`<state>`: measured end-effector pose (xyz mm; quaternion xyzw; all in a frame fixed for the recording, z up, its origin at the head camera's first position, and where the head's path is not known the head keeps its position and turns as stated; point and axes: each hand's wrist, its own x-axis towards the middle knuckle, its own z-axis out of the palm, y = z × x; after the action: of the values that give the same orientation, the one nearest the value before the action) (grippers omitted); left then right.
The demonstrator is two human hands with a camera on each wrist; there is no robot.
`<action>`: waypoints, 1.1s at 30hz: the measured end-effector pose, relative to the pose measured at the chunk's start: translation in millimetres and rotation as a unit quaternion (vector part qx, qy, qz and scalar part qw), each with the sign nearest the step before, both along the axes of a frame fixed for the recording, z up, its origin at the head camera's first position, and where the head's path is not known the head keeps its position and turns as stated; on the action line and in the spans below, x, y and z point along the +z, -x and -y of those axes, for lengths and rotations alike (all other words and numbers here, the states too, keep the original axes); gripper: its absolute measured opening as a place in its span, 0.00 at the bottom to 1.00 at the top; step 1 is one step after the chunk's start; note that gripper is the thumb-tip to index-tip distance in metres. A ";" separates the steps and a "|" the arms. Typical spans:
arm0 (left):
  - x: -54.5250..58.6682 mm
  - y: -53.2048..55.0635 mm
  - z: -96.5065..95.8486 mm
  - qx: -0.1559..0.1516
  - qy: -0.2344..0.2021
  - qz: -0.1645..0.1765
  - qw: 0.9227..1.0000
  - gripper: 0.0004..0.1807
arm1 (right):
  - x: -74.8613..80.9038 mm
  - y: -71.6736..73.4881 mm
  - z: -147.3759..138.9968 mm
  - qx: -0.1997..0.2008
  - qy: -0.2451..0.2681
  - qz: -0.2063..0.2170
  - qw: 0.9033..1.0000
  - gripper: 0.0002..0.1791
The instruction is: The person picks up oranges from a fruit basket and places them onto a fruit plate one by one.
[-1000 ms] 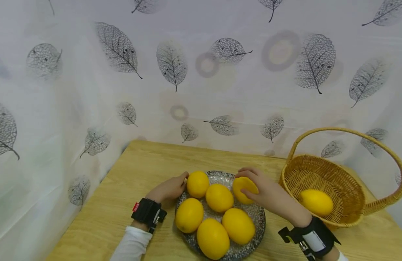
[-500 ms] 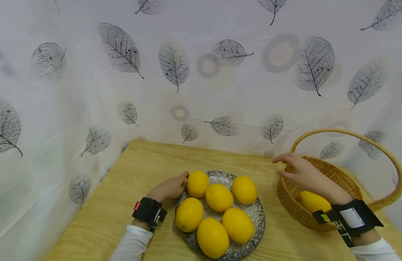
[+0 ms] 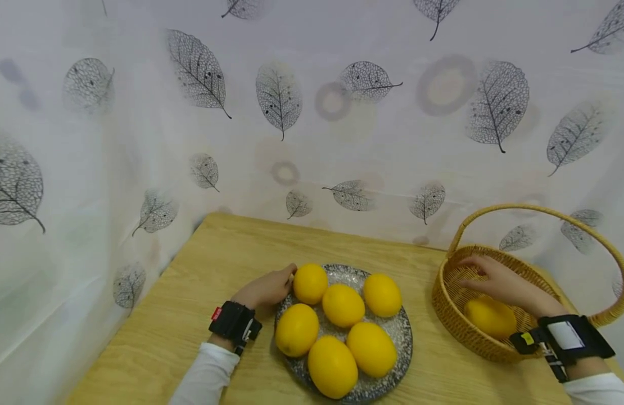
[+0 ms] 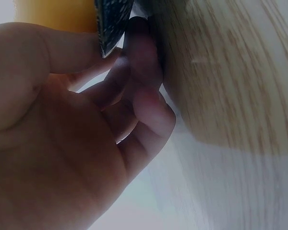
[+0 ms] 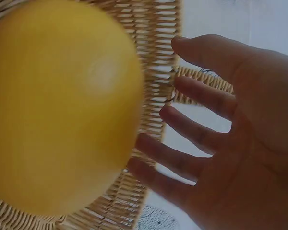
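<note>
My left hand (image 3: 268, 289) grips the left rim of a speckled grey plate (image 3: 403, 343). In the left wrist view the thumb lies over the rim (image 4: 110, 26) and the fingers curl beneath it. Several yellow lemons (image 3: 343, 305) lie on the plate. At the right, my right hand (image 3: 506, 283) reaches over the wicker basket (image 3: 459, 326), above a single lemon (image 3: 486, 319) inside. From the right wrist, that lemon (image 5: 62, 105) looms large, with spread fingers beside it; whether the lower fingertips touch it I cannot tell.
The basket's tall arched handle (image 3: 550, 211) rises behind and to the right of the right hand. A leaf-printed curtain (image 3: 302, 140) hangs along the back and left of the wooden table (image 3: 256, 239).
My right hand has left the lemon at the plate's right side, moved right and gone down into the basket. That lemon stays on the plate. The left hand keeps its hold.
</note>
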<state>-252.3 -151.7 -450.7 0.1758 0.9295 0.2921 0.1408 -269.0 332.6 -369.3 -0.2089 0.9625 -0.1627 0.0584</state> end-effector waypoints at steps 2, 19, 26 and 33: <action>0.6 0.3 -0.2 -0.001 -0.002 -0.003 1.000 0.23 | -4.1 1.1 -6.6 -0.002 -0.002 0.006 1.000 0.33; -0.1 -0.5 0.5 0.005 0.006 0.011 1.000 0.26 | -10.6 1.2 -23.2 -0.061 -0.037 0.174 0.982 0.38; 0.2 0.4 0.6 0.007 0.005 0.018 1.000 0.27 | -10.1 -3.7 -17.4 -0.085 -0.011 0.288 0.954 0.35; -1.6 0.8 0.6 0.010 0.009 0.018 1.000 0.27 | -8.9 -8.3 -13.1 -0.103 -0.038 0.299 0.948 0.30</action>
<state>-253.2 -152.3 -452.4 0.1600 0.9312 0.2880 0.1562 -260.7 345.7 -378.2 -0.0480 0.9226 -0.1863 0.3343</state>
